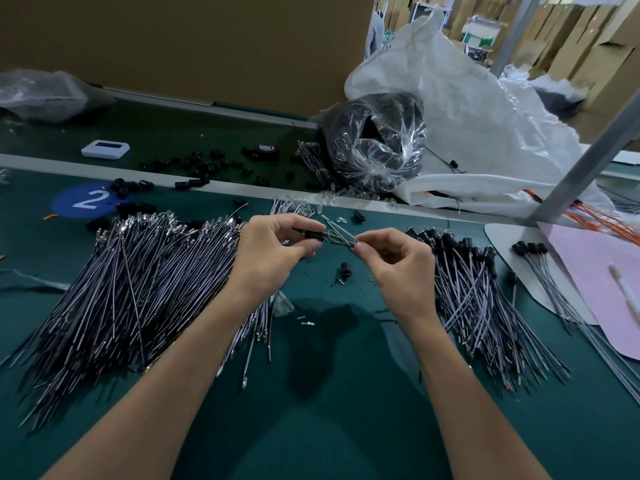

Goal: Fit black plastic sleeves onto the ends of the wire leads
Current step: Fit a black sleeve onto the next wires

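My left hand (273, 252) pinches a small black plastic sleeve (313, 236) between thumb and fingertips. My right hand (398, 261) pinches thin wire leads (341, 234) whose free ends point toward the sleeve. Both hands hover above the green mat, close together. A large pile of bare wire leads (131, 289) lies to the left. A pile of leads with black sleeves fitted (474, 282) lies to the right. Loose black sleeves (204, 166) are scattered farther back.
A single loose sleeve (345, 270) lies on the green mat (329, 393) below my hands. At the back stand a clear bag of black parts (377, 140), a white sack (467, 109), a white device (105, 148) and tape roll (266, 151). Pink sheet (595, 282) lies right.
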